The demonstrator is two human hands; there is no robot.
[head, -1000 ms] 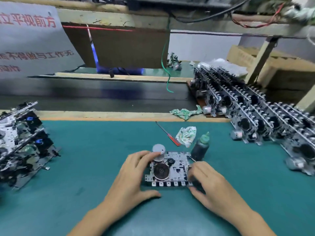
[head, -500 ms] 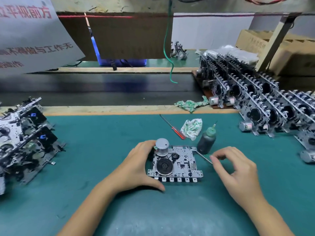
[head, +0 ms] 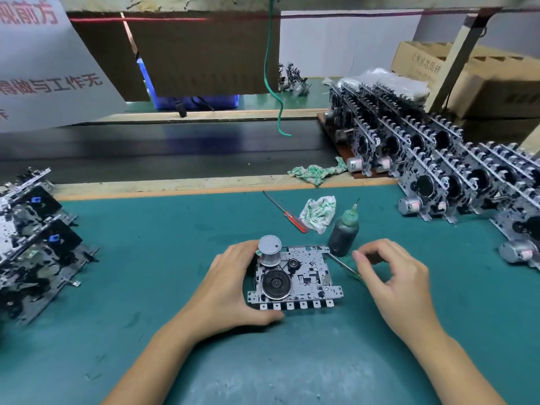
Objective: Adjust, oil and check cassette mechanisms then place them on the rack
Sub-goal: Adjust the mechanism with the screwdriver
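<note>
A cassette mechanism (head: 304, 276) lies flat on the green mat (head: 146, 258), with a silver motor at its top left and a black flywheel below that. My left hand (head: 230, 287) grips its left side, fingers behind the motor and thumb at the front edge. My right hand (head: 391, 276) is just right of it, fingers curled over the green handle of a thin screwdriver (head: 342, 264) lying on the mat. The handle is mostly hidden under the hand, so a grip cannot be confirmed. A dark oil bottle (head: 343, 235) stands behind the mechanism. The rack (head: 336, 121) at right holds rows of mechanisms.
A red-handled screwdriver (head: 285, 211) and a crumpled cloth (head: 320, 211) lie behind the bottle. Another cloth (head: 315, 172) sits on the wooden edge. A pile of mechanisms (head: 32, 238) fills the left side. A black conveyor (head: 175, 153) runs behind the mat.
My right hand came off the mechanism's right edge and moved right, over the green screwdriver. My left hand shifted to grip the mechanism's left side by the motor.
</note>
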